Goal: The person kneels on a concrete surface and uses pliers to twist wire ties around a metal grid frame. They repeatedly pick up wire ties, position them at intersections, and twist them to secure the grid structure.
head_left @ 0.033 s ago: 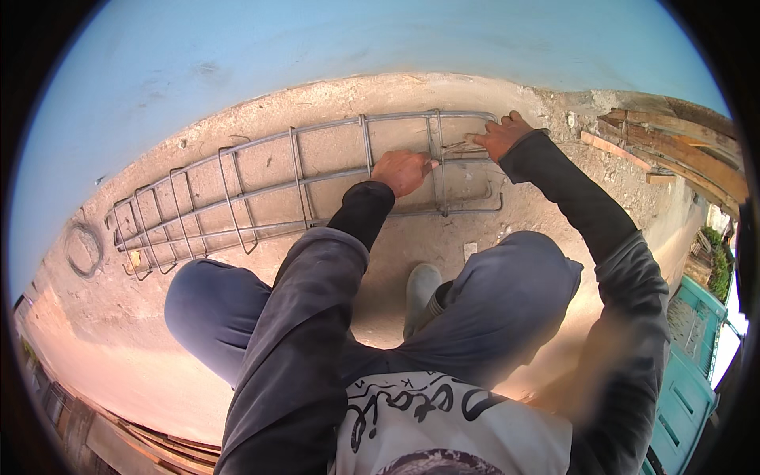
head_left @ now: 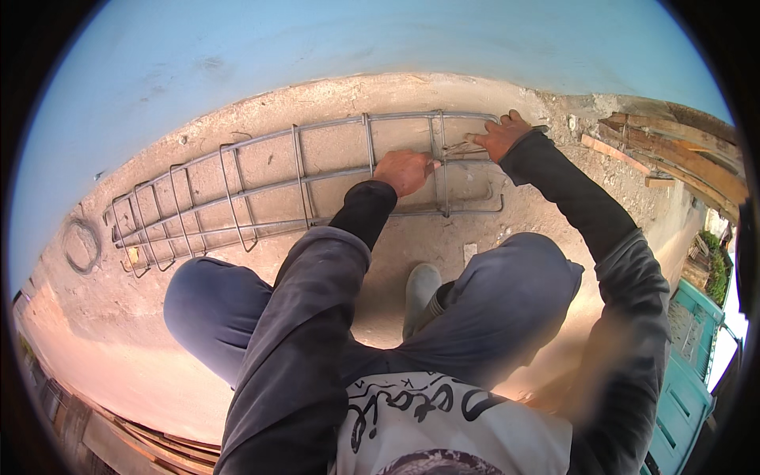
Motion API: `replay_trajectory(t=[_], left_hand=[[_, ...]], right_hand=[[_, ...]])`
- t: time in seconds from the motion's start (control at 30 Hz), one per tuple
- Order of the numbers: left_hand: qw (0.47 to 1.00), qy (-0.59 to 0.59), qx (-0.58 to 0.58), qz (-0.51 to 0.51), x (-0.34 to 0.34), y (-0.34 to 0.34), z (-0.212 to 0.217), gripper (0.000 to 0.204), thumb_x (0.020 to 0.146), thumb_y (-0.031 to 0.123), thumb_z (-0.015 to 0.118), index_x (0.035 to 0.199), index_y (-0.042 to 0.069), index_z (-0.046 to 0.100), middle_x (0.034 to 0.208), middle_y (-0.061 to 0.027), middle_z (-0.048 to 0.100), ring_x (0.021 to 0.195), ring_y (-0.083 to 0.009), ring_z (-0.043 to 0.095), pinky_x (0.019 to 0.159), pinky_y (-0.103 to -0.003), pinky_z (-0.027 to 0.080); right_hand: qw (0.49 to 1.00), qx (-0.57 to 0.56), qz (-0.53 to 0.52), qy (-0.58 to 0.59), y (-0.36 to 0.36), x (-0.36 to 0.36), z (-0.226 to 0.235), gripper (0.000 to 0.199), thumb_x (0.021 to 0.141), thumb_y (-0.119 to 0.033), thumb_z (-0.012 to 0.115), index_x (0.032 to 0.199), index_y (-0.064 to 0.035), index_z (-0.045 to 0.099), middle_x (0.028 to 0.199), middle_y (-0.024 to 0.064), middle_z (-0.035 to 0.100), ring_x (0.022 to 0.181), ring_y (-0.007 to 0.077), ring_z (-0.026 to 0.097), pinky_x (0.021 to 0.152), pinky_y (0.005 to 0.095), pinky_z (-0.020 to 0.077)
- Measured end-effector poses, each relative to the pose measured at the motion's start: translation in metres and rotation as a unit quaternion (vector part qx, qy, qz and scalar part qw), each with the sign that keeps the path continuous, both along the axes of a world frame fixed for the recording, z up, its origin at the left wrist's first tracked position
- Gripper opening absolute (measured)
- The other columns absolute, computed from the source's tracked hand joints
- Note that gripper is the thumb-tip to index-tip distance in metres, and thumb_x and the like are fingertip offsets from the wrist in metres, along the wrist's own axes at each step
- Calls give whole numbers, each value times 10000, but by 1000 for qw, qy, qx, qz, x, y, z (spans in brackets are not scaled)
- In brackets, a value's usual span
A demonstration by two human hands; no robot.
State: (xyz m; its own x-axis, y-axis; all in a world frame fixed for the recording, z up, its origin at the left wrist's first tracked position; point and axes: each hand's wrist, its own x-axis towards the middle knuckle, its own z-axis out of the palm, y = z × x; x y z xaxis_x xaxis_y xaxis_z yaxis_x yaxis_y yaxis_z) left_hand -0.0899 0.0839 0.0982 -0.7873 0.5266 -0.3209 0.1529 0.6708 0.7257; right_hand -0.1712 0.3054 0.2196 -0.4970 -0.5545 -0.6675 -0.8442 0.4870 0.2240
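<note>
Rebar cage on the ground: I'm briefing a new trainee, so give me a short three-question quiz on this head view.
1. True or false: both hands are on the rebar cage.
2. Which hand is nearer the cage's end? A) left hand B) right hand
3. What lies on the ground beyond the cage's far left end?

Key: 1. True. 2. B, with what looks like a thin tool or wire at the joint. 3. A coil of wire.

Right hand (head_left: 500, 136) hides its tool, perhaps pliers; rebar cage (head_left: 261, 186) ties too small.
</note>
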Motion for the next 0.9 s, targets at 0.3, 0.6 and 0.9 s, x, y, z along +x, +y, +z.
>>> replay_trajectory(t=[0.3, 0.6, 0.9], left_hand=[[1000, 2, 10, -7, 1, -5, 2, 423, 1030, 397, 422, 1061, 66, 685, 951, -199, 703, 952, -382, 660, 850, -497, 492], [1000, 12, 17, -4, 3, -8, 1, 410, 1027, 382, 437, 1027, 62, 692, 946, -196, 703, 952, -384, 667, 854, -498, 501], [1000, -10, 10, -3, 1, -10, 2, 372, 1016, 344, 450, 1090, 70, 692, 1033, -196, 703, 1010, -370, 661, 891, -481, 504]], right_hand=[[993, 118, -10, 10, -14, -12, -34, 426, 693, -177, 804, 1096, -142, 672, 950, 110, 665, 930, 286, 656, 738, 488, 519], [989, 96, 110, -2, -89, 4, 18, 57, 651, -116, 743, 666, -112, 688, 658, 115, 605, 698, 294, 641, 727, 587, 532], [973, 122, -28, -194, -97, 5, 37, 117, 714, -102, 722, 818, -59, 691, 762, 142, 683, 740, 324, 682, 683, 390, 558]])
